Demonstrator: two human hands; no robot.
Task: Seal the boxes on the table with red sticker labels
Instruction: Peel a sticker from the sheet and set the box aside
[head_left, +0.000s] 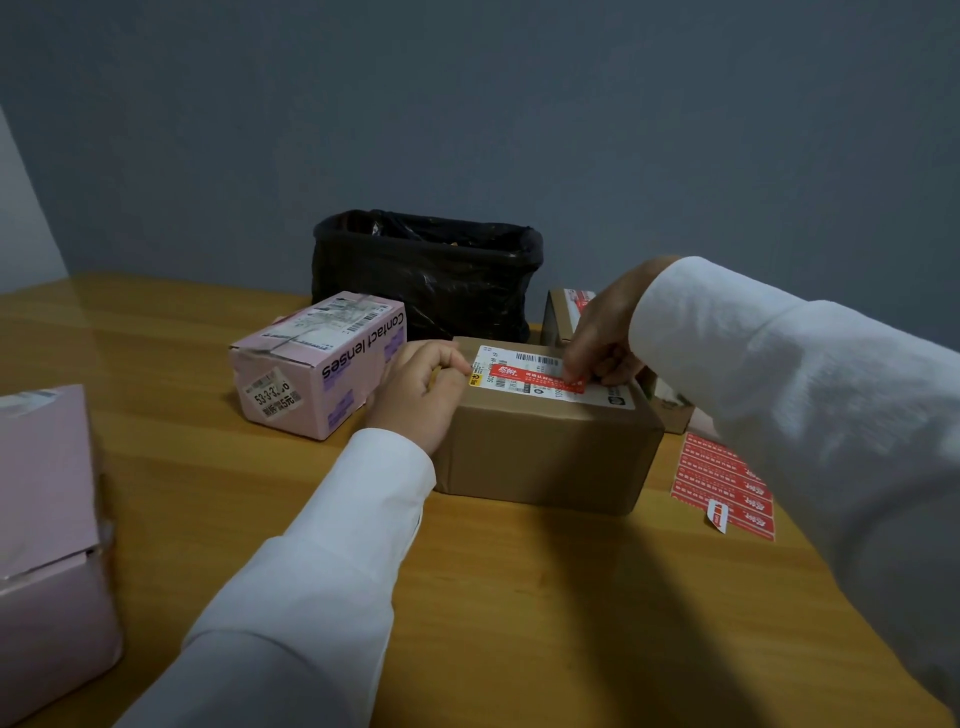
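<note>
At the far left edge, near me, a pale pink box (47, 540) sits on the wooden surface (519, 597), partly out of sight; further in and farther off lies a second pink box (319, 364), tilted to the view, printed "Contact lenses" along its side, with a small tag reading "53-3" and then figures I cannot make out, and a shipping label on top too blurred to read. Behind it, against the wall, stands a bin lined with a black bag (426, 270).

The left hand (421, 395) presses against the left end of the brown cardboard box (545, 447), its fingers curled at the top edge and pinching the left tip of the red sticker (535, 376); the sticker lies across the white shipping label (550, 382), its long axis running left to right along the box top, so both hands sit at its opposite ends. The right hand (602, 332) comes down from the far side, fingers bent, pinching or pressing the sticker's right end; which, I cannot tell. Smoothing it flat along that axis looks like the step in hand. The label shows barcodes; its small print is unreadable.

Behind the right hand another box with red stickers (563, 312) peeks out; to the right, near the sleeve, a sheet of red stickers (722, 483) lies flat on the surface, well apart from the left hand, closer to the right.
</note>
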